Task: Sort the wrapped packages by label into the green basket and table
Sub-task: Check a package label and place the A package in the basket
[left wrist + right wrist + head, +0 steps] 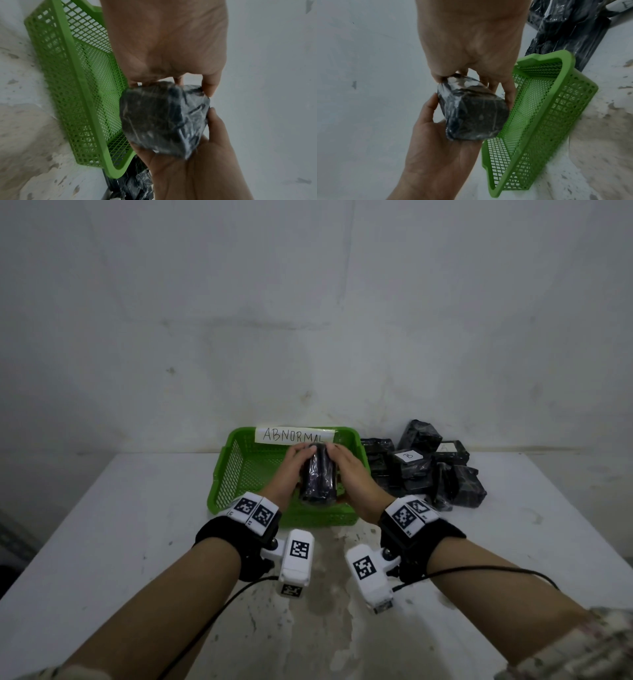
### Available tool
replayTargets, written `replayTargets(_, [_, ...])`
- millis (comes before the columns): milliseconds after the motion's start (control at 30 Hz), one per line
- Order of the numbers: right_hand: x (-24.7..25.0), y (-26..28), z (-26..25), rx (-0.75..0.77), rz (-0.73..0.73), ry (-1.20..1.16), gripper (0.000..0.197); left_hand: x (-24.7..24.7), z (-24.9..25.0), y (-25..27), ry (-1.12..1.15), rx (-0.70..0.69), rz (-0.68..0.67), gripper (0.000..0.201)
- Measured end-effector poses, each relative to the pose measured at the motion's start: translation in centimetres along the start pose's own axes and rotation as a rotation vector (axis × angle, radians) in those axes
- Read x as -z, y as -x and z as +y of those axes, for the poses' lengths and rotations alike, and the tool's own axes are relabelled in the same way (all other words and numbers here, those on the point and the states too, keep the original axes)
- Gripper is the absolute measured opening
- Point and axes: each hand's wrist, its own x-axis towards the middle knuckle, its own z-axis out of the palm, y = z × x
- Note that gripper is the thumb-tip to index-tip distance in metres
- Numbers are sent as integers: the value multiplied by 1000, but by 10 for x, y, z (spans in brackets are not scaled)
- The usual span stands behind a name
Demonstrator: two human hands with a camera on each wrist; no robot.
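Observation:
I hold one black plastic-wrapped package (317, 477) with both hands above the green mesh basket (222, 474). My left hand (294, 470) grips its left side and my right hand (352, 474) grips its right side. No label shows on the held package (163, 119) in any view. In the left wrist view my left hand (171, 60) pinches it from above while the right hand (197, 162) cups it from below. In the right wrist view the package (471, 112) sits between my right hand (471, 40) and left hand (436, 148). The basket (539, 108) holds nothing.
A paper sign reading ABNORMAL (294, 435) hangs on the basket's far wall. Several black wrapped packages lie in a pile (459, 484) to the right of the basket, one labelled B (407, 455), one labelled A (445, 447). The white table (137, 542) stands against a wall.

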Motion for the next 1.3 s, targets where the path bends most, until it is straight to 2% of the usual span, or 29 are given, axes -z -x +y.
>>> replayTargets(100, [4,-3,2,50,20,3,29,0,0,-1,-69,-5,-14,37])
replayTargets(233, [9,-5,5,-22,-2,-80,34,0,2,-3,-85,-25,8,22])
replayTargets(333, [11,-7,6,-84,-39,-95,35,-1,3,-4,-109,-78,50,29])
replayTargets(433, [11,-7,3,-66,-56,-105,39,0,4,-2,-67,-113,89,31])
replayTargets(633, [16,-10,4,-68,-45,-161,41,4,3,2,-94,-83,53,34])
replayTargets(800, [14,-7,5,-56,-134,-160,48,0,6,-3,-100,-89,104,38])
replayTargets(1000, [18,-10,8,-57,-78,-227,48,1,7,0,-85,-43,6,39])
replayTargets(1067, [17,-9,8,-66,-91,-229,49,1,7,1,-117,-64,15,42])
replayTargets(1233, [11,-4,2,-43,-209,-208,65,1,7,-5,-78,-48,92,40])
replayTargets(1300, [11,-6,4,-58,-208,-189,69,3,6,-5,-67,-39,93,41])
